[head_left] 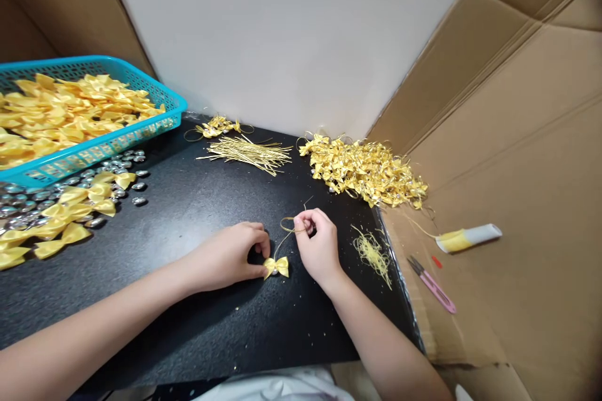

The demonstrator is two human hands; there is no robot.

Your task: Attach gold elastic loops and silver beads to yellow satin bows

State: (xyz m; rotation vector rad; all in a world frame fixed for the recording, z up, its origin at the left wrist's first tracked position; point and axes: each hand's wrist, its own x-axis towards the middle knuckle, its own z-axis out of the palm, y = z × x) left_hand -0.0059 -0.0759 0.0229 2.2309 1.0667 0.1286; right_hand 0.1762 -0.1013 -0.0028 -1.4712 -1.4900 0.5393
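Through the head camera I counted one yellow satin bow (282, 266) in work, on the black tabletop (188, 326) between the two hands. I had the left hand (230, 257) pinched on the bow's left end; the right hand (320, 247), beyond and to the right of the bow, had thumb and forefinger clamped on one gold cord (287, 218) that ran up from the bow into a loop. One pearly bead (275, 272) sat at the bow's middle.

Farther beyond the bow I saw one bundle of cord lengths (249, 153), one small cluster of looped bows (219, 126) behind it, and, off to the right, one large heap of looped bows (364, 169). Right of the bow lay one tangle of thread clippings (372, 254), then one pair of pink snips (437, 291), one red scrap (436, 261) and one yellow-and-white tube (477, 236), alongside a cardboard wall (531, 138) that closed off that side. Well left of it stood one blue basket (181, 105) of bows, partly hiding silver buttons (140, 201) and loose overlapping bows (75, 233) I couldn't count exactly.
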